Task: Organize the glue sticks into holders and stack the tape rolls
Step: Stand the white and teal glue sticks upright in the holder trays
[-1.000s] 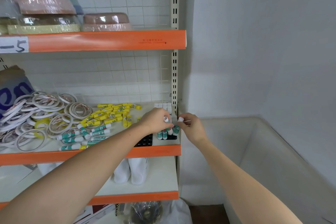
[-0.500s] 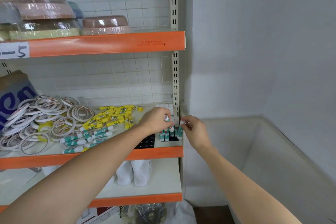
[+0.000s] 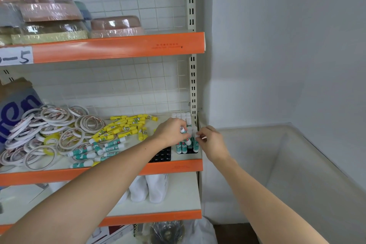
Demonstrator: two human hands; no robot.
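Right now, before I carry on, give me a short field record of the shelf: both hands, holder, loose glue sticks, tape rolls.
left hand: holds a teal glue stick above the holder
right hand: fingertips pinch the white cap of a stick standing in the holder
holder: black grid tray at the shelf's front right; teal sticks upright at its right end, left cells bare
loose teal sticks: lying flat, left of the holder
yellow sticks: loose pile behind the teal ones
tape rolls: unstacked heap at the shelf's left
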